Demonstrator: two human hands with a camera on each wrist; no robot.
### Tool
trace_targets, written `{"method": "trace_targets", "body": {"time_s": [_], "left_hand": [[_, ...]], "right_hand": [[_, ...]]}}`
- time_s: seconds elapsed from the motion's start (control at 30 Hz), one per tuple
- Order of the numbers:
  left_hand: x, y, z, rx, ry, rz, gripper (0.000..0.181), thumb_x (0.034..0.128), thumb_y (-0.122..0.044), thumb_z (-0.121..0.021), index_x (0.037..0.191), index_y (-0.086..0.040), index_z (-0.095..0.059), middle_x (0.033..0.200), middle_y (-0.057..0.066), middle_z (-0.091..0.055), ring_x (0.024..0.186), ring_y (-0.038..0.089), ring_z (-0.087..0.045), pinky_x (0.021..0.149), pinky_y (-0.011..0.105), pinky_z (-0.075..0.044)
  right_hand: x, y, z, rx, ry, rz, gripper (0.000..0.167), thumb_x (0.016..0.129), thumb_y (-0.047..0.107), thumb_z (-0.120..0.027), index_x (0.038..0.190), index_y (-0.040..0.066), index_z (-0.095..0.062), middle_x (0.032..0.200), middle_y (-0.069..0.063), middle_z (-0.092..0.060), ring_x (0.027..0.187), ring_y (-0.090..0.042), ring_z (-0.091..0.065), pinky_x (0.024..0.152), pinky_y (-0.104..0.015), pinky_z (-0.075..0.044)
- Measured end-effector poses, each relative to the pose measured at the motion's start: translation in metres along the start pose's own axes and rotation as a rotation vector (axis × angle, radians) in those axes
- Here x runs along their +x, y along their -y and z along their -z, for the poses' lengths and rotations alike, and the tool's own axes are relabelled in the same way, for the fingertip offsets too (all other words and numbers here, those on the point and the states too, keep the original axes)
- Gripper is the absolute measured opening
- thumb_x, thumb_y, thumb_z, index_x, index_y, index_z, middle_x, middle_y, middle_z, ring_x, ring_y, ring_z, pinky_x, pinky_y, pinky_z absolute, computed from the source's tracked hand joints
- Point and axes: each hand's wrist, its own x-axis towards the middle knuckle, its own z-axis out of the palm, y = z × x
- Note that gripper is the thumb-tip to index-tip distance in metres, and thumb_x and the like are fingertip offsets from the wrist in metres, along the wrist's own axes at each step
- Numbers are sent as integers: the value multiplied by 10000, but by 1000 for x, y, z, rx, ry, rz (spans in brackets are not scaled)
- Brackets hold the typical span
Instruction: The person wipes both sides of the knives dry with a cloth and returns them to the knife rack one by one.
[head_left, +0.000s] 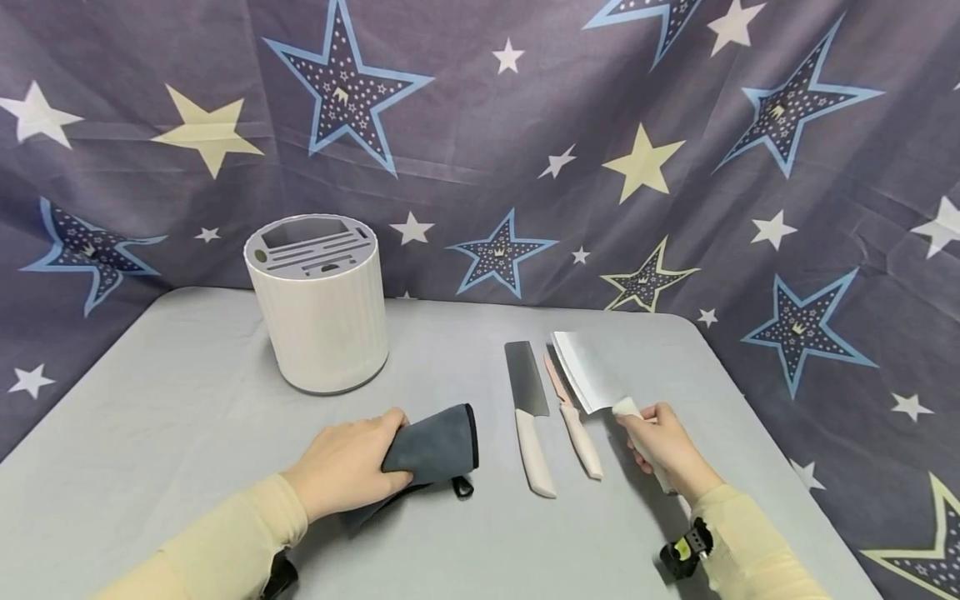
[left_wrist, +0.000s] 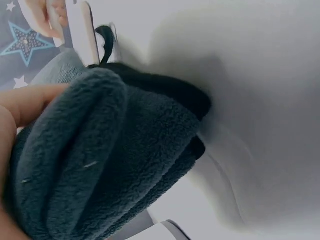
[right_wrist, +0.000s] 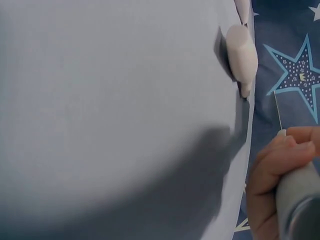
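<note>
My left hand [head_left: 348,467] grips a folded dark blue-grey cloth [head_left: 435,446] with black edging and a small loop. Fuzzy folds of this cloth [left_wrist: 145,135] fill much of the left wrist view. On the right, my right hand [head_left: 667,446] has its fingers curled round the pale handle of a cleaver, whose broad shiny blade [head_left: 588,375] points away from me. Between the hands lie a dark-bladed kitchen knife [head_left: 531,450] and a small paring knife [head_left: 581,442] with a pinkish blade. In the right wrist view the cleaver's handle [right_wrist: 295,192] appears above the table.
A white round knife block [head_left: 322,325] with a grey slotted top stands at the back left of the grey table [head_left: 187,400]. Behind the table hangs a dark curtain [head_left: 465,125] with stars. A black strapped device [head_left: 686,550] sits at the right wrist.
</note>
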Motion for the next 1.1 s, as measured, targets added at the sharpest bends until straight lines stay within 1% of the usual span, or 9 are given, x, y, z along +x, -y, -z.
{"method": "trace_targets", "body": {"time_s": [0.13,0.23,0.3,0.43,0.53,0.73,0.87,1.0,1.1], "left_hand": [[1,-1,3,-25,-51,2,397,745,-315,-789,1036,-182,-552,800,-52,-652,645,110,-536,558,341,-423],[2,-2,6,-46,-94,-8,402,732,-280,-786,1040,-178,-548,783,-50,-649,631,108,-525,550,335,-415],[3,-2,7,-56,-119,-18,408,727,-259,-776,1055,-173,-550,788,-42,-653,631,104,-521,559,328,-414],[5,-2,9,-82,-153,-41,435,741,-238,-749,1122,-155,-557,842,-6,-686,654,96,-537,602,322,-433],[7,-3,10,-99,-165,-54,464,761,-242,-743,1174,-136,-562,902,18,-709,685,96,-563,631,332,-455],[10,-7,13,-102,-178,-57,531,788,-266,-737,1261,-85,-576,1017,50,-721,762,123,-610,688,362,-493],[13,-10,17,-106,-200,-65,522,792,-251,-726,1257,-66,-577,1009,61,-719,761,139,-613,691,371,-500],[14,-12,18,-115,-203,-65,496,798,-251,-721,1245,-88,-580,995,43,-718,769,131,-612,695,364,-497],[15,-13,18,-116,-203,-66,481,807,-250,-717,1241,-93,-581,1013,37,-715,808,137,-625,721,379,-503]], "right_hand": [[-2,4,-3,-4,19,2,376,970,235,-587,1117,12,-321,666,-10,-521,475,-108,-426,433,-241,-383],[-4,8,-5,-7,40,5,402,968,249,-596,1159,4,-341,661,-8,-506,463,-99,-405,423,-232,-367],[-6,10,-7,-25,55,12,408,969,252,-596,1178,-2,-355,656,-8,-500,454,-96,-395,419,-228,-360],[-11,15,-10,-97,59,41,411,963,252,-606,1191,-21,-400,657,-20,-509,447,-109,-408,408,-238,-374],[-13,17,-14,-145,56,62,414,951,259,-624,1186,-29,-441,657,-26,-516,448,-120,-423,401,-252,-388],[-17,18,-19,-154,72,78,416,943,255,-640,1196,-28,-472,656,-38,-522,456,-132,-429,400,-259,-390],[-19,20,-23,-149,83,94,392,941,229,-639,1186,-33,-481,656,-42,-528,447,-130,-427,401,-251,-382],[-22,21,-26,-162,100,122,378,937,212,-635,1176,-42,-490,640,-39,-514,433,-129,-420,397,-249,-376],[-23,21,-29,-185,108,139,381,928,224,-640,1170,-37,-505,623,-42,-509,420,-127,-418,393,-251,-382]]}}
